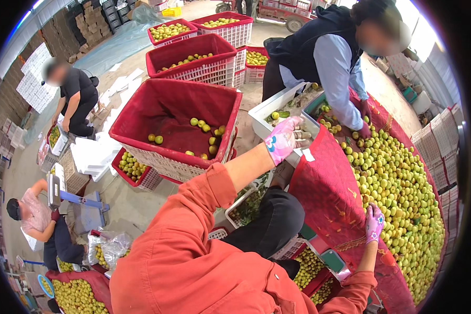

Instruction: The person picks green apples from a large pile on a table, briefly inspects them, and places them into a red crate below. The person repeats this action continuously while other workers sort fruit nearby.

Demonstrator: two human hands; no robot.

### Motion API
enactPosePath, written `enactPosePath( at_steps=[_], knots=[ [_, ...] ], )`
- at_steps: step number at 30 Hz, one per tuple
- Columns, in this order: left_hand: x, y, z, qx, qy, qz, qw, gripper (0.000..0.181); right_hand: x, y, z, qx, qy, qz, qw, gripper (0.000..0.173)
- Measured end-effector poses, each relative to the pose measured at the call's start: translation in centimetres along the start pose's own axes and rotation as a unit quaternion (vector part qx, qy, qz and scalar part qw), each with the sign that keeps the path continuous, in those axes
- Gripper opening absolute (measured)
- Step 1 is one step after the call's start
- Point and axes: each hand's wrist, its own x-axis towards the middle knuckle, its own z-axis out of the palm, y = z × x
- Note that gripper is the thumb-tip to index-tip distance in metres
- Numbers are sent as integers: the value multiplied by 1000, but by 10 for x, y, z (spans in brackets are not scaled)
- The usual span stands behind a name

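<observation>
My left hand [285,140], in a pink patterned glove with bare-looking fingertips, reaches over the near end of a white tray [259,114] with leaves and a few fruits. Its fingers are apart and I see nothing held in them. My right hand [374,223], in a matching glove, rests at the near edge of a large heap of small yellow-green fruits [396,188] on a red patterned cloth [325,188]. Whether its fingers hold a fruit cannot be told. Left of my left arm stands a red-lined crate [172,157] with several fruits at its bottom.
Across the heap a co-worker [337,59] leans in, both gloved hands among the fruits. More red-lined crates [192,59] of fruit stand behind. Two other people work at the left near a scale [54,190]. A phone [333,260] lies by my right forearm, above fruit crates [308,267].
</observation>
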Motion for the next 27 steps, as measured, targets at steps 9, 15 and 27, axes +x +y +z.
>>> enactPosePath(
  at_steps=[9,15,27],
  knots=[
    [11,-44,20,41,18,-51,998,25,1,3,2,-7,-1,3,1000,26],
    [9,-56,25,47,-10,-50,998,31,2,5,5,30,4,2,1000,24],
    [1,28,-6,4,9,28,1000,23,1,-1,-1,-16,-10,4,1000,28]
  ],
)
